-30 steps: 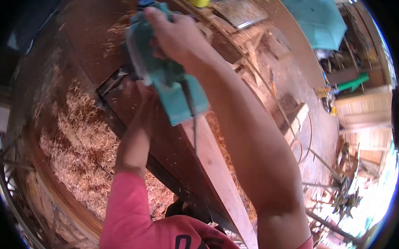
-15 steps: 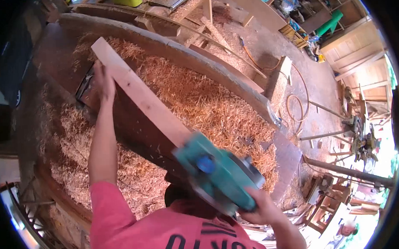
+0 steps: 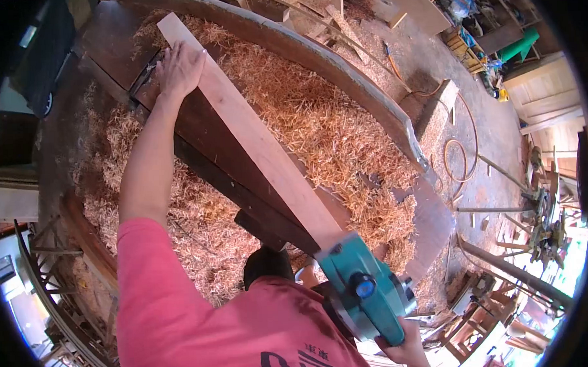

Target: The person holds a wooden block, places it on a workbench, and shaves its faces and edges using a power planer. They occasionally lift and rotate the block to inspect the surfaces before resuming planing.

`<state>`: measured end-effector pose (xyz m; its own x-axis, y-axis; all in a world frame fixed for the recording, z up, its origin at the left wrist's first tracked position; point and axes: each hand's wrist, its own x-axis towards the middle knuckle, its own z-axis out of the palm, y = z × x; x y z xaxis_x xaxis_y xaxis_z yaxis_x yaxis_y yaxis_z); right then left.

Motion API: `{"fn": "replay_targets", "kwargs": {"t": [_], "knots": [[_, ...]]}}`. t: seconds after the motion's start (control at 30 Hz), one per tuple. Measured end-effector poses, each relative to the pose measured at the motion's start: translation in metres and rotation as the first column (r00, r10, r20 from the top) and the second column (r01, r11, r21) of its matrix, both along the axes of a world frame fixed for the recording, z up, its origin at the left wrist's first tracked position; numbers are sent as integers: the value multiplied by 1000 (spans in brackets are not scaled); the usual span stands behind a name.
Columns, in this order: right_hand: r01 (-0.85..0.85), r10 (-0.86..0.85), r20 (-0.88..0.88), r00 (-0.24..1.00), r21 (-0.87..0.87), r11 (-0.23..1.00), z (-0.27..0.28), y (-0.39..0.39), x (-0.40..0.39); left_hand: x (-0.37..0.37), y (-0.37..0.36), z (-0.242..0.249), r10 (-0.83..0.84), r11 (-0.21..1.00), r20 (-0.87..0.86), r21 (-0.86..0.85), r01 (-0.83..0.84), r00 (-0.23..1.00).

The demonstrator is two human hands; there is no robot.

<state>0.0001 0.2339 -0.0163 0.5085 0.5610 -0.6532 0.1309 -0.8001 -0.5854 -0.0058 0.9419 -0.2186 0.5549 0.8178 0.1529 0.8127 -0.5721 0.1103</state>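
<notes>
Smoothly flat board (image 3: 257, 143), curly shavings (image 3: 344, 143).

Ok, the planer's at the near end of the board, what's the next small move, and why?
Probably ease the planer forward along the board: its far edge overlaps the near end, the right hand grips its handle, and the left hand rests near the far end.

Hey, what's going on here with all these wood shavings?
Someone is working on a long board with a power planer. The right hand grips the planer at the board's near end, close to the body. The left hand lies on the board towards its far end. Curly shavings are heaped on both sides of the board. The picture can't show whether the planer is running.
</notes>
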Motion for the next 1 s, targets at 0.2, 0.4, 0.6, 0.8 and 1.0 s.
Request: {"fn": "replay_targets", "kwargs": {"t": [0.2,0.4,0.6,0.8,1.0], "knots": [[-73,73,8,997,228,971,-8,174,32,-5,14,-8,-14,1000,-1,-13,14,1000],[-231,164,165,973,607,760,-44,362,70,-13,46,-2,44,966,99,-258,-17,994],[-260,204,161,966,579,773,-49,312,71,-18,-87,78,-129,843,535,-385,377,835],[-230,205,106,973,496,837,-30,81,41,-41,-404,129,-553,776,337,-125,618,762],[-174,196,-72,978,242,955,-4,-162,6,-54,-602,115,-841,179,464,-251,951,280]]}}
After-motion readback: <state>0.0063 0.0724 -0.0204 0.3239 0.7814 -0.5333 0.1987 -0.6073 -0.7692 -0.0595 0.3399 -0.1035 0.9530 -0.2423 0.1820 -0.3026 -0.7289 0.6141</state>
